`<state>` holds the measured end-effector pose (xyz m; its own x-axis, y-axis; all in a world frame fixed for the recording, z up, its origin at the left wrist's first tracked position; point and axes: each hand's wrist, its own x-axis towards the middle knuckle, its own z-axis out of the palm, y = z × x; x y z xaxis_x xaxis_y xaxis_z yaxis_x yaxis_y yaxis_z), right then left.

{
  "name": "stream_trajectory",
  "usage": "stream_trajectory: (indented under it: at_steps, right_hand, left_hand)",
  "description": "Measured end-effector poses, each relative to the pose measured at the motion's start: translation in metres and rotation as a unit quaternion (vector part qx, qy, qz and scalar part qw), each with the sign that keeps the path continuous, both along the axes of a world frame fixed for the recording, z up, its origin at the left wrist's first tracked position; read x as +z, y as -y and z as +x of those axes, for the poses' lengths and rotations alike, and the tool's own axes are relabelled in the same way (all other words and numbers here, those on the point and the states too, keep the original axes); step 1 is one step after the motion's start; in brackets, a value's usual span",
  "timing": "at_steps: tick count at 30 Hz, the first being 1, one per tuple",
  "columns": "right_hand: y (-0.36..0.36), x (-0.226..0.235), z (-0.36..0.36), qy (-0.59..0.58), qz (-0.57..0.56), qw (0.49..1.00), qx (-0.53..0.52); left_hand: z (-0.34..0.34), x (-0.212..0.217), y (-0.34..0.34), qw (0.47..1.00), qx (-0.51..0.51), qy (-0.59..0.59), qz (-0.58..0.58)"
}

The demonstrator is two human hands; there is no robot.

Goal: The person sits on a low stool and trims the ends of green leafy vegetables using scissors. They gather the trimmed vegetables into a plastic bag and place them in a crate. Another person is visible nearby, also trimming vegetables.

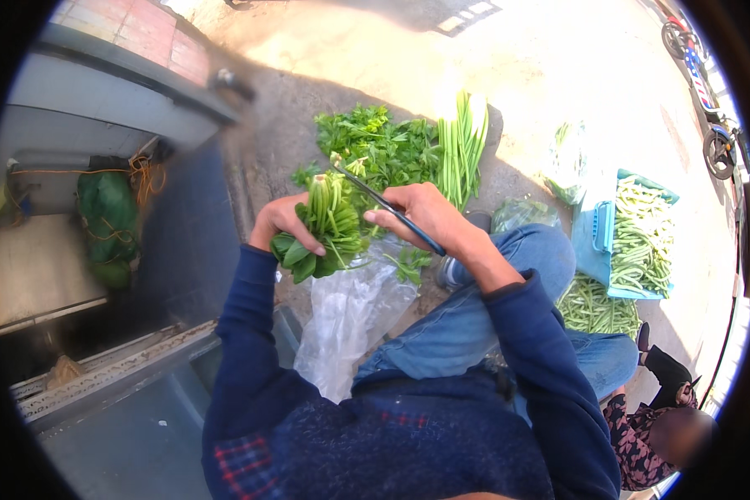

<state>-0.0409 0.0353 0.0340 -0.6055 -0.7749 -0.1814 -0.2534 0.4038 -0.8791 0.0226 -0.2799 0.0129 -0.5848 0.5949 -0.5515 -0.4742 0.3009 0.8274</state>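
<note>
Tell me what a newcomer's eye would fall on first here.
Probably the bunch of leafy greens in the left hand, left of centre, with a knife in the right hand beside it. Next, the blue crate of green beans stands out at the right.

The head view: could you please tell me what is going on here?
A seated person's left hand grips a bunch of leafy greens, stem ends up. The right hand holds a knife, its blade close to those stems; contact is unclear. More leafy greenery lies on the ground beyond, and a clear plastic bag lies below the bunch.
</note>
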Motion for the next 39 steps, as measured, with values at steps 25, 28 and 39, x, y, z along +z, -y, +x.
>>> stream_trajectory:
  at_steps: [25,28,39]
  right_hand:
    - [0.006,-0.001,0.008,-0.039,0.104,0.993,-0.036]
    - [0.007,-0.005,0.010,-0.061,0.065,0.993,-0.075]
    - [0.006,-0.001,0.012,-0.111,0.083,0.989,-0.058]
  left_hand:
    - [0.003,0.024,-0.033,0.896,0.102,-0.221,-0.372]
    - [0.007,0.019,-0.028,0.880,0.119,-0.238,-0.394]
    - [0.019,0.003,-0.044,0.686,0.229,-0.463,-0.513]
